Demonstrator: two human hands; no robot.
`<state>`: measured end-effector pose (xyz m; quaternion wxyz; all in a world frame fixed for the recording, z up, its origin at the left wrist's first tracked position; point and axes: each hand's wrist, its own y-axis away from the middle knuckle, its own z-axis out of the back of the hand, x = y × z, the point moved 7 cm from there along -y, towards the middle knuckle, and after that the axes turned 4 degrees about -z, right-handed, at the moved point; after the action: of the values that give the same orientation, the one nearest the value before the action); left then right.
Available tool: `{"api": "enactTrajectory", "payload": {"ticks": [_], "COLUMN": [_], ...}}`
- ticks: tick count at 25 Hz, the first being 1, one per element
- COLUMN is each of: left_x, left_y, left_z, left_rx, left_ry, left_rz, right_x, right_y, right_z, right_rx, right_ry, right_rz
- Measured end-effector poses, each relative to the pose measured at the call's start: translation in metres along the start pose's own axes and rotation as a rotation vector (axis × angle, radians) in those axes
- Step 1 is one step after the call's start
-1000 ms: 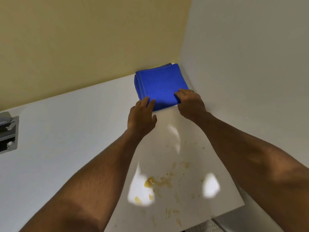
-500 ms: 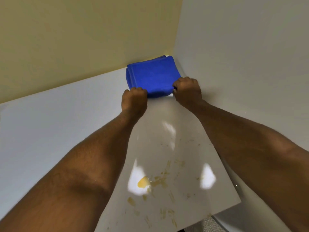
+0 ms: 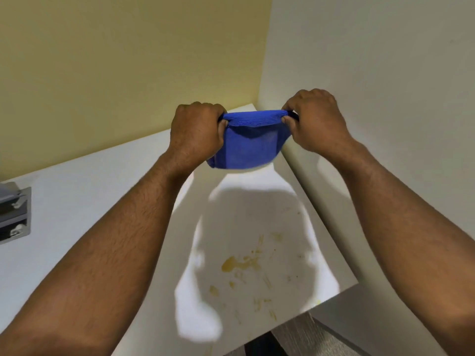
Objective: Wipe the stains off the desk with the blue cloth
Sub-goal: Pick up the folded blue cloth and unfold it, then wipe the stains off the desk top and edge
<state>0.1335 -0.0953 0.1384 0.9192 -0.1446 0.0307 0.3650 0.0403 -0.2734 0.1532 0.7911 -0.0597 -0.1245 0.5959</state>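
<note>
Two hands, left hand and right hand, each grip pinching one blue cloth.

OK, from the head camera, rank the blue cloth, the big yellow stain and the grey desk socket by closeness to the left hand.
1. blue cloth: gripped by the left hand.
2. big yellow stain: on the desk, down towards the near edge.
3. grey desk socket: far left edge.

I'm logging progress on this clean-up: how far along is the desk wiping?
Done: the blue cloth is picked up, gripped at its top edge by the left hand and the right hand, hanging above the desk. In hand: bringing it to the mess. Left: all the wiping; the yellow-brown stains look untouched.
</note>
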Motion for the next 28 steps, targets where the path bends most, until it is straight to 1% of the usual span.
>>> {"api": "enactTrajectory", "payload": {"ticks": [2, 5, 6, 7, 8, 11, 12, 13, 14, 15, 17, 20, 21, 22, 23, 24, 25, 26, 27, 28], "left_x": [-0.011, -0.023, -0.026, -0.031, -0.036, -0.046, -0.049, -0.053, -0.058, -0.063, -0.071, -0.079, -0.081, -0.079, -0.072, -0.058, -0.039, -0.013, 0.014, 0.038], "left_y": [0.01, 0.011, 0.009, 0.007, 0.006, 0.018, 0.027, 0.037, 0.048, 0.061, 0.09, 0.129, 0.137, 0.141, 0.143, 0.145, 0.148, 0.154, 0.163, 0.176], "left_z": [0.015, 0.018, 0.019, 0.022, 0.028, 0.035, 0.029, 0.019, 0.002, -0.021, -0.072, -0.136, -0.149, -0.155, -0.155, -0.15, -0.141, -0.134, -0.13, -0.127], "left_rx": [0.032, 0.165, 0.183, 0.16, 0.103, -0.152, -0.196, -0.211, -0.184, -0.116, 0.069, 0.253, 0.328, 0.371, 0.387, 0.345, 0.268, 0.187, 0.118, 0.063], "left_ry": [-0.016, -0.041, -0.044, -0.057, -0.072, -0.068, -0.06, -0.066, -0.078, -0.086, -0.096, -0.005, 0.066, 0.153, 0.241, 0.314, 0.358, 0.349, 0.3, 0.246], "left_rz": [-0.031, -0.037, -0.034, -0.045, -0.063, -0.109, -0.131, -0.16, -0.187, -0.21, -0.243, -0.296, -0.301, -0.267, -0.2, -0.114, -0.021, 0.076, 0.166, 0.243], "right_x": [0.002, 0.002, 0.001, -0.001, -0.005, -0.01, -0.013, -0.016, -0.022, -0.027, -0.039, -0.053, -0.053, -0.05, -0.046, -0.043, -0.041, -0.041, -0.04, -0.037], "right_y": [0.013, 0.022, 0.024, 0.026, 0.028, 0.042, 0.051, 0.062, 0.075, 0.091, 0.125, 0.171, 0.181, 0.185, 0.185, 0.182, 0.177, 0.169, 0.159, 0.148], "right_z": [0.018, 0.02, 0.019, 0.021, 0.025, 0.038, 0.035, 0.026, 0.008, -0.015, -0.069, -0.132, -0.142, -0.148, -0.145, -0.139, -0.134, -0.131, -0.135, -0.145], "right_rx": [0.02, 0.091, 0.105, 0.094, 0.054, -0.178, -0.225, -0.228, -0.183, -0.105, 0.102, 0.439, 0.499, 0.5, 0.427, 0.309, 0.177, 0.07, 0.028, 0.039], "right_ry": [0.045, 0.073, 0.066, 0.041, 0.01, -0.059, -0.08, -0.097, -0.109, -0.113, -0.092, -0.06, -0.064, -0.082, -0.11, -0.154, -0.196, -0.23, -0.263, -0.275], "right_rz": [-0.005, -0.053, -0.073, -0.097, -0.115, -0.09, -0.078, -0.072, -0.076, -0.088, -0.131, -0.212, -0.208, -0.19, -0.184, -0.19, -0.206, -0.224, -0.241, -0.247]}}
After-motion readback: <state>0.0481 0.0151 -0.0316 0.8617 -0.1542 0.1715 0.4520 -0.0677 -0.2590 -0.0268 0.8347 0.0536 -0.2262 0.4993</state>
